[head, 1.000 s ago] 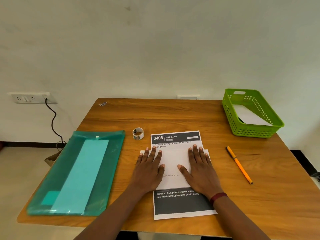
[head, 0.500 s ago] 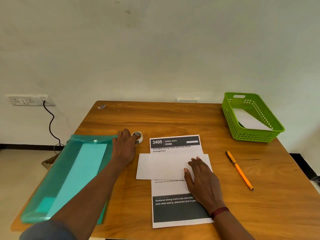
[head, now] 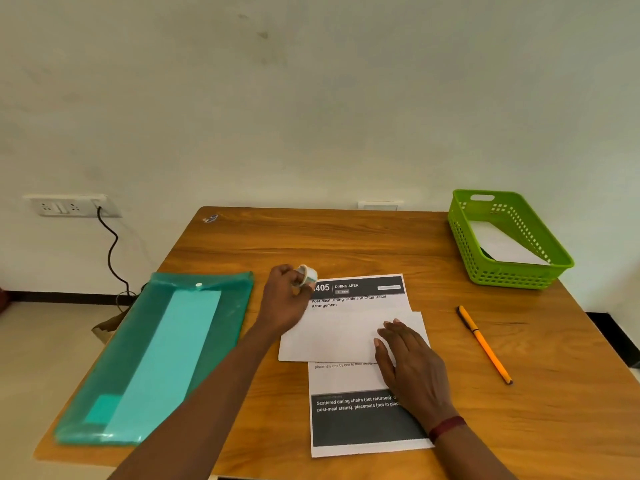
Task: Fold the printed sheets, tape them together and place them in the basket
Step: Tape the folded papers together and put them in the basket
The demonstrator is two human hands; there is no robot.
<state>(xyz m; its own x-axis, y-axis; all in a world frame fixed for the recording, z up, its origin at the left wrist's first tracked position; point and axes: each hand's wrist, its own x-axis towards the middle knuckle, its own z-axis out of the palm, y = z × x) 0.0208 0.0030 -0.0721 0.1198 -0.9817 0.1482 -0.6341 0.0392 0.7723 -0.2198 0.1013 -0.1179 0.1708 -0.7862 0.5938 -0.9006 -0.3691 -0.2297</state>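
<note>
Folder, pen and socket around a wooden table (head: 346, 244)
A green plastic folder (head: 156, 358) lies flat just left of the left fingers (head: 288, 272); an orange pen (head: 483, 344) lies right of the right fingers (head: 389, 329); a wall socket (head: 65, 206) and black cable (head: 110, 251) sit far left.

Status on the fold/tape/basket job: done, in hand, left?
Done: a folded sheet lies across the flat printed sheet; white paper sits in the green basket. In hand: left hand holds the tape roll, right hand presses the folded sheet. Left: folding the printed sheet, taping, basketing.
</note>
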